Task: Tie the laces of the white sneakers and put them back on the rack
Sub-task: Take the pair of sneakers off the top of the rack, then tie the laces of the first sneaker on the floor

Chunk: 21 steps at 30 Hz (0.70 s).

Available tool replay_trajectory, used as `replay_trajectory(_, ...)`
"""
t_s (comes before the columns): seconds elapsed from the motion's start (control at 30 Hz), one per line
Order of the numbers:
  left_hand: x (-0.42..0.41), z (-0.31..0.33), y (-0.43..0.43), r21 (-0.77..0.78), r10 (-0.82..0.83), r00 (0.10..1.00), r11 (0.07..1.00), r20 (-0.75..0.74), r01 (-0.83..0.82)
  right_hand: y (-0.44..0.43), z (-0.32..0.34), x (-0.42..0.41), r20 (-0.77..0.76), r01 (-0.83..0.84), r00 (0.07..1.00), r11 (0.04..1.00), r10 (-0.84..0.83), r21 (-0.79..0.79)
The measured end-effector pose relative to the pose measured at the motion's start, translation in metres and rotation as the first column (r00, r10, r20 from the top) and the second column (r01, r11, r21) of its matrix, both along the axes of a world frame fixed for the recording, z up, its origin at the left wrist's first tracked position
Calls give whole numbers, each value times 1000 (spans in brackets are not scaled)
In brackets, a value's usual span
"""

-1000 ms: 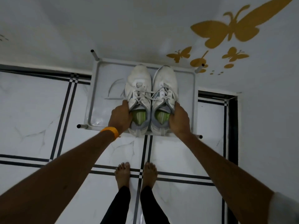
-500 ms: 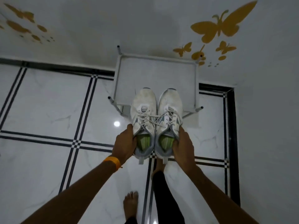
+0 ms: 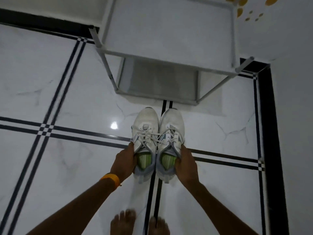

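Observation:
Two white sneakers sit side by side, toes pointing away from me, with green insoles and loose white laces lying across their tongues. My left hand [image 3: 124,161] grips the outer side of the left sneaker [image 3: 145,133] near its opening. My right hand [image 3: 186,164] grips the outer side of the right sneaker [image 3: 171,131] the same way. Both shoes are low over the tiled floor, in front of the white metal rack [image 3: 169,55]. I cannot tell whether their soles touch the floor.
The rack stands in a corner against white walls with yellow decals [image 3: 240,11] at the top right. Its top shelf and lower shelf [image 3: 159,80] hold nothing. White marble floor with black stripe lines [image 3: 45,129] spreads left. My bare feet [image 3: 138,223] stand just behind the shoes.
Both hands have lifted the pair off the rack's top shelf and carried it back and down, in front of the rack. The view has tilted down and my feet have shifted.

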<state>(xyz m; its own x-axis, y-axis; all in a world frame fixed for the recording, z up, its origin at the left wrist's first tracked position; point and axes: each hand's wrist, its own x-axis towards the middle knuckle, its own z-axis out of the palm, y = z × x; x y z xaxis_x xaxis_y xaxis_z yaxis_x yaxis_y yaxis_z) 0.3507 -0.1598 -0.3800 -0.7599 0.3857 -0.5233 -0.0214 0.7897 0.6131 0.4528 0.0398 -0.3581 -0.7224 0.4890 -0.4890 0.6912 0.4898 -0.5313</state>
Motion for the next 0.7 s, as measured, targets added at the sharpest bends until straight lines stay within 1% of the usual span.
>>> replay_trajectory(0.07,-1,-49,3,1,-26,999,1000,-31,26,3,-57,5,-9,5,1000,1000,-5,-13)
replay_trajectory(0.17,1,-109,5,43,-46,996,998,-82,50,5,-118,12,-58,4,998,1000,-4,-5)
replay_trajectory(0.23,4,-134,7,29,-49,995,998,-85,51,8,-142,13,-103,10,995,1000,-9,9)
replay_trajectory(0.27,8,-148,8,53,-37,993,998,-109,43,9,-158,16,-127,16,992,1000,-14,18)
replay_trajectory(0.4,6,-179,19,174,23,959,984,-283,28,25,-197,20,-246,16,969,999,-4,49)
replay_trajectory(0.47,5,-185,21,219,55,943,975,-327,19,33,-204,20,-282,-8,959,997,29,76)
replay_trajectory(0.53,4,-187,25,242,62,939,970,-337,23,43,-206,18,-260,-30,964,993,58,110)
replay_trajectory(0.57,3,-188,25,241,45,938,970,-343,41,45,-205,15,-216,-50,973,990,77,131)
replay_trajectory(0.63,1,-182,22,227,-1,935,970,-355,87,47,-191,9,-64,-112,990,974,127,198)
replay_trajectory(0.67,-3,-180,19,196,-24,929,975,-370,104,50,-182,5,-10,-139,989,948,148,285)
replay_trajectory(0.7,-8,-177,14,152,-36,908,982,-417,109,50,-170,2,-29,-139,986,906,165,401)
